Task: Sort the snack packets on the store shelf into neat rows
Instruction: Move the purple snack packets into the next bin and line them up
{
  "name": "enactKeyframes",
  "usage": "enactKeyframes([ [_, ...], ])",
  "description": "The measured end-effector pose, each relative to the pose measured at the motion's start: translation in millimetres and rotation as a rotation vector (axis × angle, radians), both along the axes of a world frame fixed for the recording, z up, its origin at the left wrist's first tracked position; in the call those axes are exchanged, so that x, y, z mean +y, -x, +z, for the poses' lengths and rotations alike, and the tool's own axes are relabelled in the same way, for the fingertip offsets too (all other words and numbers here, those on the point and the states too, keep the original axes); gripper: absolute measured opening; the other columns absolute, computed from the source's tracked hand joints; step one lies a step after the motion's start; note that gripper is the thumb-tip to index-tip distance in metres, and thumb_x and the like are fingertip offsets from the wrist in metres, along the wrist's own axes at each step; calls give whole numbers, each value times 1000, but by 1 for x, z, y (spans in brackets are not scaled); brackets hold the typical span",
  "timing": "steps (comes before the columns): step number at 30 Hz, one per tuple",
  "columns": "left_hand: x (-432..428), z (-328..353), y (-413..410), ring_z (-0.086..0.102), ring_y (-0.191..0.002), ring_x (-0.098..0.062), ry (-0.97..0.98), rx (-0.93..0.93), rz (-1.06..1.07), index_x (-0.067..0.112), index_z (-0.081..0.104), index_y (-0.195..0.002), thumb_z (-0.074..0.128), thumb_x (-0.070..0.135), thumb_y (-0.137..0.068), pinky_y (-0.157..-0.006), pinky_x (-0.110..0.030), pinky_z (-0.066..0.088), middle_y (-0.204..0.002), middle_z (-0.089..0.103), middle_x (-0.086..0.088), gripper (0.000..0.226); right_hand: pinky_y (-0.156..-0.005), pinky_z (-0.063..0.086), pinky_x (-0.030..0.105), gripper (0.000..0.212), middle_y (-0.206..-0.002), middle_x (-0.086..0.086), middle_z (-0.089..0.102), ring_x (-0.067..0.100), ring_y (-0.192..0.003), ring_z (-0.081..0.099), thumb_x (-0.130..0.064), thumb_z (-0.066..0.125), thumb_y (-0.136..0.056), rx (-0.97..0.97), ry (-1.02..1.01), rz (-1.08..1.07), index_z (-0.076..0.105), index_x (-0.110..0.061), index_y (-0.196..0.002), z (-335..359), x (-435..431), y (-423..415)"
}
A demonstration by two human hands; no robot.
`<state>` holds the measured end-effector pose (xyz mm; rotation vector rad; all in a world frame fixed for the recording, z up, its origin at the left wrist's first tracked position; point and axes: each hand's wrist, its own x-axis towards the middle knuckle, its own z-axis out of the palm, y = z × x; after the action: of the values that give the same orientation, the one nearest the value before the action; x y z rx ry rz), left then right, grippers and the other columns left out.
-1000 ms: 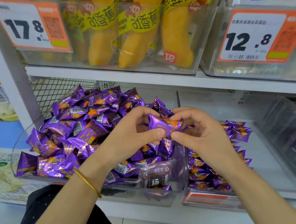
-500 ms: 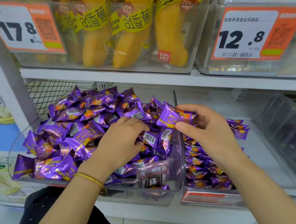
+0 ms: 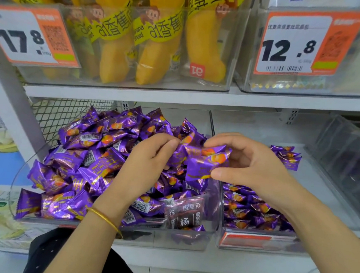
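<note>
The right hand (image 3: pixel 251 169), grip pinched on a purple packet (image 3: pixel 207 166), hovers above the wall between heaped bin (image 3: pixel 167 240) and row bin (image 3: pixel 258 246); the left hand (image 3: pixel 149 166) nips a second packet (image 3: pixel 178 155) atop the heap. The packet is best flattened, label up, and laid flush against the rows (image 3: pixel 244 213).

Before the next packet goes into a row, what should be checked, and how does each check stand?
1. Right hand grips purple packet: ok.
2. Left hand pinches second packet: ok.
3. Free floor in right bin: ok.
4. Row there straight: cannot tell, arm covers part.
5. Heap in left bin sorted: not ok.
6. Dark brown packet among purple ones: not ok.
</note>
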<state>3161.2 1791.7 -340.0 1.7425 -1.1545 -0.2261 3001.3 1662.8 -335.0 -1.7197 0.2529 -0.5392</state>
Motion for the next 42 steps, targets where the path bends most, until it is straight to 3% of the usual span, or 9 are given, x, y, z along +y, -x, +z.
enactKeyframes([
  [4,0,6,4,47,-50,-4,29,75,-29,27,68,-87,42,25,-97,-52,-10,38,-58,56,8,27,-77,53,21,44,-132,-9,50,33,-101,61,-2,78,-58,14,16,54,72,-25,-94,1,3,-2],
  [7,2,7,5,45,-54,-14,17,122,-61,27,71,-90,40,42,-89,-54,-21,39,-67,55,-19,35,-80,53,26,45,-136,-10,48,33,-105,60,1,79,-59,49,0,86,73,-25,-95,3,3,-1],
  [10,4,9,9,51,-61,-20,35,127,-72,24,70,-97,39,41,-90,-60,-24,45,-75,63,-12,36,-79,54,26,45,-125,-6,60,26,-101,65,-1,79,-59,70,-8,145,72,-24,-96,6,3,0],
  [15,0,13,16,54,-71,-15,99,43,-60,0,60,-93,44,28,-94,-63,-8,41,-90,58,-19,33,-73,54,21,40,-103,13,69,16,-86,67,-3,75,-56,60,-21,112,72,-20,-92,14,6,5],
  [19,-14,17,31,63,-87,-9,131,191,-189,17,64,-99,41,39,-88,-77,-16,50,-96,65,-3,34,-74,55,23,41,-95,5,72,12,-81,66,-4,78,-53,8,-6,25,75,-27,-87,22,-9,23],
  [22,-34,7,41,53,-94,2,38,-34,-175,29,58,-105,46,36,-92,-82,-2,35,-102,60,11,19,-68,53,20,48,-94,3,73,11,-76,64,-6,83,-47,3,40,-136,74,-24,-91,25,-44,55],
  [28,-73,-12,52,40,-102,6,-11,-293,-178,19,60,-115,53,20,-93,-86,6,21,-109,54,11,23,-71,51,14,37,-80,-4,73,5,-71,64,11,69,-68,207,19,-467,67,-15,-95,-17,-139,117],
  [35,-78,-31,49,46,-103,1,-33,-178,-205,35,59,-105,47,22,-95,-80,3,26,-106,57,8,20,-73,47,23,29,-87,2,63,11,-80,59,4,65,-80,577,-186,-419,62,-12,-104,-60,-196,134],
  [42,-80,-33,50,45,-104,8,-17,-140,-208,43,59,-99,38,32,-89,-82,2,27,-106,54,24,26,-80,46,29,28,-94,1,63,14,-90,57,1,64,-83,703,-134,-291,60,-19,-102,-64,-209,124],
])
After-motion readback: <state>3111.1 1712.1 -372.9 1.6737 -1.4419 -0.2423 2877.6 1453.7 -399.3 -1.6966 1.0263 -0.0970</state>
